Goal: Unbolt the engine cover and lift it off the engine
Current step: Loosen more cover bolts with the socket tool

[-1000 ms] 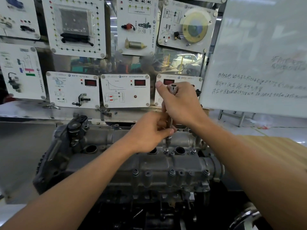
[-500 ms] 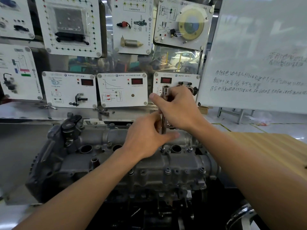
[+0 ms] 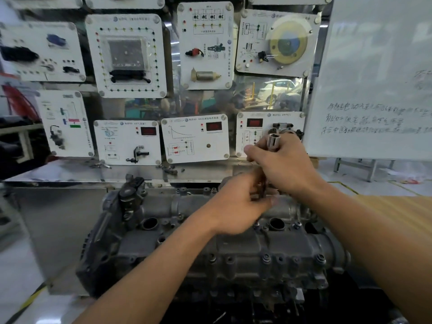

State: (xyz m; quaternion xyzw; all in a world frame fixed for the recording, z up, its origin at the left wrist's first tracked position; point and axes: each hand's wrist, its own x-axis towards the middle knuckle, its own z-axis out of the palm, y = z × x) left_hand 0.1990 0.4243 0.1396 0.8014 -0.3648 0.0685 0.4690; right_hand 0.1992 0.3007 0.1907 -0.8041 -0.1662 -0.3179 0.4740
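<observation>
A grey cast engine cover (image 3: pixel 233 251) lies across the lower middle of the view, with round plug holes on top and a row of bolts (image 3: pixel 265 257) along its near face. My right hand (image 3: pixel 284 164) grips a slim metal socket tool (image 3: pixel 272 139) held upright above the cover's far right part. My left hand (image 3: pixel 236 204) is closed around the tool's lower shaft, just above the cover. The tool's tip is hidden behind my left hand.
A mirrored training board with several white instrument panels (image 3: pixel 195 137) rises just behind the engine. A whiteboard (image 3: pixel 378 78) with handwriting stands at the right. A wooden surface (image 3: pixel 397 204) lies to the right, and small loose parts (image 3: pixel 169 169) rest on the metal ledge.
Both hands and the tool have lifted a little off the cover and shifted right. The view has tilted up and drawn nearer the engine.
</observation>
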